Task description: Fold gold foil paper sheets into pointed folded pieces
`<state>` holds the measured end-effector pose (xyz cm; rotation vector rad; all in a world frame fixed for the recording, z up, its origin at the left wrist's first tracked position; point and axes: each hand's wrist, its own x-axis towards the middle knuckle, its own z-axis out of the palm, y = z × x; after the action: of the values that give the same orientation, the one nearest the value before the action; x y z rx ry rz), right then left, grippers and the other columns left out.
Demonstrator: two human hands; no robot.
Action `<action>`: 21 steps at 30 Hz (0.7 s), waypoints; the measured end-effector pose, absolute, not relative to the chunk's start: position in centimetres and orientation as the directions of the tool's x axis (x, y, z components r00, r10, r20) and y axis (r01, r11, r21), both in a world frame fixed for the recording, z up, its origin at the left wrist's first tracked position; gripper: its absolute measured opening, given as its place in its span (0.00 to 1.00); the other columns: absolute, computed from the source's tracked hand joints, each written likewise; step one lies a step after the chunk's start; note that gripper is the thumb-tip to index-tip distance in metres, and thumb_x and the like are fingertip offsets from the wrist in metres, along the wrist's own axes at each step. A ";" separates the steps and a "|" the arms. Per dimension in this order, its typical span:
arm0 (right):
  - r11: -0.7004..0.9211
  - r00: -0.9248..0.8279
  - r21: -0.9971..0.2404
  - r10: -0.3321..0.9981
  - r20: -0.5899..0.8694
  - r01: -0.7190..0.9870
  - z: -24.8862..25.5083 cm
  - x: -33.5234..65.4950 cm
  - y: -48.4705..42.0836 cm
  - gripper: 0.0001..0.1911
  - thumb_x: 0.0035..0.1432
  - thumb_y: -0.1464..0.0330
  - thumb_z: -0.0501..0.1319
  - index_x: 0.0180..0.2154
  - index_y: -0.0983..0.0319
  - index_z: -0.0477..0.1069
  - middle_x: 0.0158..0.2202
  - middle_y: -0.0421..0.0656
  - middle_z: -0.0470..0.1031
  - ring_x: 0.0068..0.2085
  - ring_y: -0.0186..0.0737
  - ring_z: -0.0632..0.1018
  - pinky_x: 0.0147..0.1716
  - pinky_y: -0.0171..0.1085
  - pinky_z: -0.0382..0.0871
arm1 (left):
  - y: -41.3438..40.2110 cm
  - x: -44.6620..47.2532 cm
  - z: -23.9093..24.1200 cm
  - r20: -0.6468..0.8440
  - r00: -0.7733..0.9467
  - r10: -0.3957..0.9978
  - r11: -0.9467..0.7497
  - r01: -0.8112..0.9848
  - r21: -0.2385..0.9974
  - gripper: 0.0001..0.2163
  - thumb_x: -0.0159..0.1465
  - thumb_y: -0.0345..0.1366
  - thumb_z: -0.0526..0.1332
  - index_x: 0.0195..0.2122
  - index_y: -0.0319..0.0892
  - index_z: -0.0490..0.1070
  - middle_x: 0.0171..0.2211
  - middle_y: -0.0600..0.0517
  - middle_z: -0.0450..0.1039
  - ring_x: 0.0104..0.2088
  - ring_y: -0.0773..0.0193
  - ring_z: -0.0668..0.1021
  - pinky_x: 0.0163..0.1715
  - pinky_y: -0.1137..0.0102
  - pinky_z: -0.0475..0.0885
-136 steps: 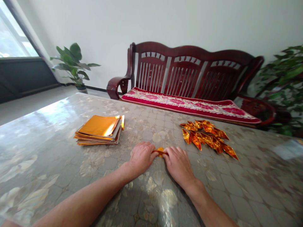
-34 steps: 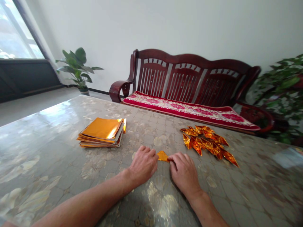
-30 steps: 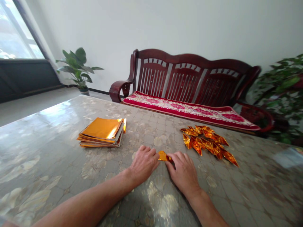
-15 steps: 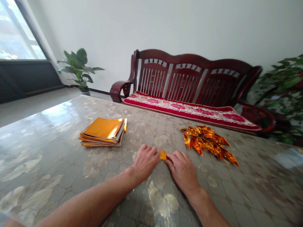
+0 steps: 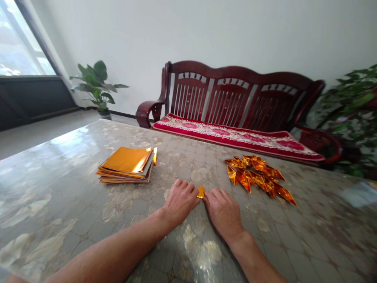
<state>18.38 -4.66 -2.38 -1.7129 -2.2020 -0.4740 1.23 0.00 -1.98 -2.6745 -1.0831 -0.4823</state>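
I see the left hand (image 5: pixel 180 200) and the right hand (image 5: pixel 222 210) both pinching the small folded gold-foil paper (image 5: pixel 201 192) between them on the glossy patterned tabletop (image 5: pixel 73 196). I'd judge that firm, even fingertip pressure along the crease makes it sharp.

I read bright daylight from window (image 5: pixel 20 43), panes blown out white. Glossy worktop (image 5: pixel 59 204) throws glare patch just below window, sheen fading away from it. Foil stack (image 5: pixel 126 162) flashes hot spot. Shadows soft. Centre sharp. Edges farthest from window bowed, plant (image 5: pixel 353 114) smeared.
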 end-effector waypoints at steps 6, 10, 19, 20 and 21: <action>0.202 -0.215 0.075 0.887 0.408 0.977 -2.2 18.0 -4.7 0.03 0.65 0.68 0.61 0.39 0.57 0.74 0.34 0.42 0.73 0.39 0.43 0.71 0.37 0.40 0.58 | 0.1 1.1 -2.3 0.361 0.701 0.614 -0.720 0.686 -0.106 0.03 0.67 0.32 0.61 0.34 0.42 0.71 0.30 0.51 0.73 0.33 0.57 0.74 0.36 0.62 0.61; 0.207 -0.225 0.088 0.891 0.393 0.974 -2.1 17.8 -4.8 0.05 0.66 0.69 0.59 0.42 0.57 0.74 0.35 0.42 0.73 0.38 0.43 0.71 0.37 0.40 0.58 | 0.1 1.0 -2.0 0.347 0.717 0.604 -0.727 0.675 -0.129 0.02 0.66 0.30 0.61 0.35 0.41 0.70 0.30 0.50 0.74 0.33 0.57 0.74 0.36 0.62 0.62; 0.219 -0.240 0.097 0.883 0.404 0.971 -1.9 17.5 -4.7 0.06 0.67 0.69 0.58 0.44 0.57 0.73 0.35 0.44 0.73 0.38 0.44 0.70 0.37 0.40 0.58 | -0.2 1.1 -2.2 0.382 0.716 0.584 -0.725 0.672 -0.150 0.05 0.66 0.27 0.60 0.33 0.41 0.70 0.29 0.50 0.75 0.31 0.58 0.75 0.41 0.61 0.63; 0.227 -0.247 0.097 0.879 0.408 0.969 -1.9 17.5 -4.7 0.07 0.67 0.70 0.58 0.43 0.57 0.73 0.35 0.44 0.73 0.38 0.44 0.70 0.36 0.40 0.58 | -0.2 1.1 -2.2 0.383 0.715 0.585 -0.724 0.673 -0.152 0.05 0.66 0.27 0.59 0.32 0.41 0.70 0.29 0.50 0.75 0.31 0.58 0.75 0.41 0.61 0.63; 0.232 -0.252 0.097 0.876 0.411 0.968 -1.9 17.5 -4.7 0.07 0.67 0.70 0.57 0.43 0.57 0.74 0.34 0.44 0.73 0.38 0.44 0.70 0.36 0.40 0.58 | -0.2 1.1 -2.1 0.382 0.715 0.586 -0.722 0.674 -0.154 0.06 0.66 0.27 0.59 0.32 0.41 0.70 0.29 0.50 0.75 0.31 0.58 0.75 0.42 0.61 0.63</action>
<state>17.47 -4.70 -1.86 -1.7267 -2.2382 -0.4860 1.10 -0.19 -2.12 -2.6396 -0.9936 -0.4476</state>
